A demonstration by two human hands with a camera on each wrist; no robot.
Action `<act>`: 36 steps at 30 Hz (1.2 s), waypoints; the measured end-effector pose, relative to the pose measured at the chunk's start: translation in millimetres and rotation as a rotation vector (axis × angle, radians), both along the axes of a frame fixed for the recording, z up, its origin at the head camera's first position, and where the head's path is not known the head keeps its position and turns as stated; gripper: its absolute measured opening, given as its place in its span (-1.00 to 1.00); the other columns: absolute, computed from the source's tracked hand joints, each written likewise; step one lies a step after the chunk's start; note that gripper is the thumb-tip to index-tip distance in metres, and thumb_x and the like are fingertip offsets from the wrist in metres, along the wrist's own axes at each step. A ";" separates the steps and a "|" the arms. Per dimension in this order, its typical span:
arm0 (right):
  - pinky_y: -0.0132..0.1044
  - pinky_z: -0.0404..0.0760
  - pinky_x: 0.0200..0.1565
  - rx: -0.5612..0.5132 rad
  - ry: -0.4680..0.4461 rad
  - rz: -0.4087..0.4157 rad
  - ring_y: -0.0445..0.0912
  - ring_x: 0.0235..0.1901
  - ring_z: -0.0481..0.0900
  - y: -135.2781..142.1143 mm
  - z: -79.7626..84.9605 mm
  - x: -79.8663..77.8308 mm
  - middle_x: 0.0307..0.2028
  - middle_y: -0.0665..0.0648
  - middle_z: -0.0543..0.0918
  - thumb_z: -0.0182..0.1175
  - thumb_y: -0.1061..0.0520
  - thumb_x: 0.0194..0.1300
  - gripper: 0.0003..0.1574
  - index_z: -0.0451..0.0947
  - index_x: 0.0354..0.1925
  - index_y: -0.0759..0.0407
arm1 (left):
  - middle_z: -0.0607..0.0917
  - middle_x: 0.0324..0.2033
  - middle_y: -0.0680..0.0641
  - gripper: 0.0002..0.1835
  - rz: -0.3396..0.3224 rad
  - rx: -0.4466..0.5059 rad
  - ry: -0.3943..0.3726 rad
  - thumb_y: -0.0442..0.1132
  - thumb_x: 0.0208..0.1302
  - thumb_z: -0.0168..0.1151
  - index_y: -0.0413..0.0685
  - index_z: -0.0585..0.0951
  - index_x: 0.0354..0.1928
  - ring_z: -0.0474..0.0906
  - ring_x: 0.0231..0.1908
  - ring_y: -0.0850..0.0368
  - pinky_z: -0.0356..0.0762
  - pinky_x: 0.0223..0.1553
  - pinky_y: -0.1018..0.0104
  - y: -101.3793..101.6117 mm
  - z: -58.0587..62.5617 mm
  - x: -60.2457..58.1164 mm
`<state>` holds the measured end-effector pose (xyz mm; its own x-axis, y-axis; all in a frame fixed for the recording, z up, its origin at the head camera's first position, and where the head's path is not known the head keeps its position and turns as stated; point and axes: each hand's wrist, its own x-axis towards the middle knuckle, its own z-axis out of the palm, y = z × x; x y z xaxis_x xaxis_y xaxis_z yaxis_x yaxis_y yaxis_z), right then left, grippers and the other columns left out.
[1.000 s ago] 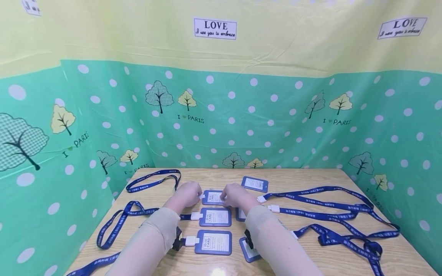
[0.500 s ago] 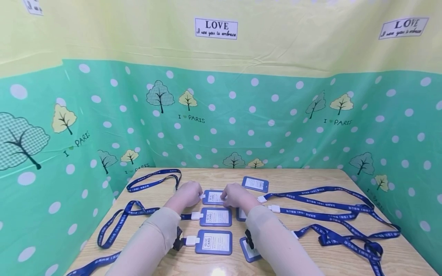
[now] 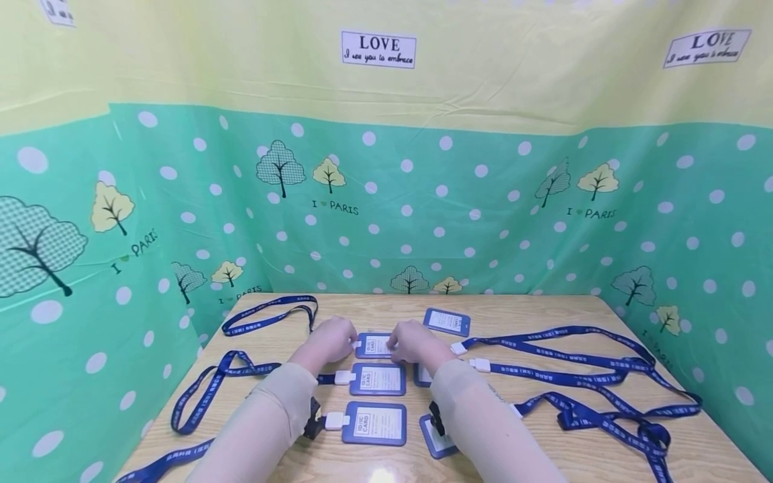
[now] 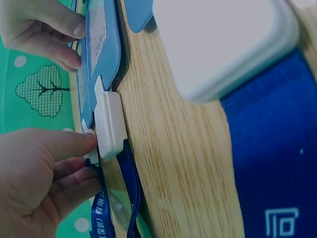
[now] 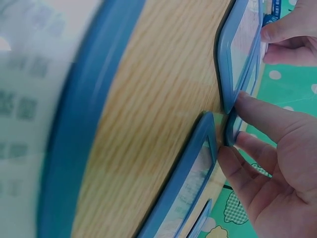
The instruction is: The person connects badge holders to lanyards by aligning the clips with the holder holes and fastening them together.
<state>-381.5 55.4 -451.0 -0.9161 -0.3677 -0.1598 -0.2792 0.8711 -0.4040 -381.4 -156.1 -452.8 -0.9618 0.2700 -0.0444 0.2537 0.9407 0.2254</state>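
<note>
A blue-framed badge holder (image 3: pixel 374 345) with an ID/IC card face lies farthest back in the left column on the wooden table. My left hand (image 3: pixel 329 342) pinches the white clip (image 4: pixel 90 157) at its left end, between thumb and fingers. At the holder's right end, my right hand (image 3: pixel 413 342) grips the edge with thumb and fingertips, as the right wrist view shows. Two similar holders lie nearer, a middle one (image 3: pixel 378 380) and a front one (image 3: pixel 374 424), each joined by a white clip to a blue lanyard. The far lanyard (image 3: pixel 268 315) trails left of my left hand.
On the right, a loose badge holder (image 3: pixel 447 322) lies at the back; two others (image 3: pixel 436 437) are partly under my right arm. Several blue lanyards (image 3: pixel 580 376) sprawl over the right side. A patterned green and yellow curtain (image 3: pixel 386 174) surrounds the table (image 3: pixel 513 308).
Both hands keep their hold on the far badge holder and its clip. The head view shifts very slightly; nothing else visibly moves.
</note>
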 end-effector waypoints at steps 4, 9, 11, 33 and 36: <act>0.06 0.51 0.25 -0.001 -0.005 -0.004 0.08 0.16 0.58 0.2 -1.3 -0.9 0.11 0.09 0.69 0.51 0.08 0.17 -0.63 0.77 -0.01 -0.08 | 0.76 -0.15 -0.07 -0.83 0.010 0.008 -0.007 -0.32 0.27 0.37 -0.07 0.78 -0.12 0.66 -0.01 -0.09 0.61 0.10 -0.04 0.5 0.2 1.3; -0.05 0.60 0.09 -0.009 -0.029 -0.015 -0.06 -0.10 0.61 -0.6 -2.8 -0.9 0.13 0.11 0.67 0.50 0.07 0.18 -0.62 0.77 0.01 -0.08 | 0.75 -0.15 -0.08 -0.82 0.026 0.008 -0.025 -0.29 0.29 0.37 -0.09 0.77 -0.09 0.65 -0.03 -0.09 0.61 0.09 -0.04 -1.2 -0.5 3.2; -0.12 0.62 -0.01 -0.020 -0.035 -0.017 -0.10 -0.20 0.58 -1.0 -3.3 0.4 0.14 0.12 0.67 0.49 0.07 0.18 -0.61 0.76 0.01 -0.07 | 0.75 -0.14 -0.09 -0.82 0.023 0.009 -0.025 -0.28 0.29 0.37 -0.09 0.77 -0.08 0.65 -0.01 -0.10 0.60 0.10 -0.05 -3.1 -1.2 3.6; 0.02 0.56 0.20 -0.016 -0.018 0.010 0.00 0.07 0.61 4.3 -2.7 2.5 0.20 0.08 0.64 0.47 0.01 0.23 -0.54 0.71 0.12 -0.08 | 0.71 0.01 -0.16 -0.74 0.019 0.060 -0.053 -0.26 0.35 0.34 -0.14 0.72 0.04 0.60 0.11 -0.16 0.55 0.18 -0.09 -5.3 -1.0 6.4; 0.06 0.50 0.26 -0.052 -0.020 0.030 0.05 0.18 0.56 8.9 2.5 3.3 0.22 0.08 0.62 0.46 -0.01 0.25 -0.47 0.66 0.19 -0.04 | 0.70 0.04 -0.17 -0.70 0.024 0.062 -0.068 -0.21 0.36 0.33 -0.15 0.70 0.08 0.58 0.14 -0.17 0.53 0.20 -0.11 -4.8 4.2 6.9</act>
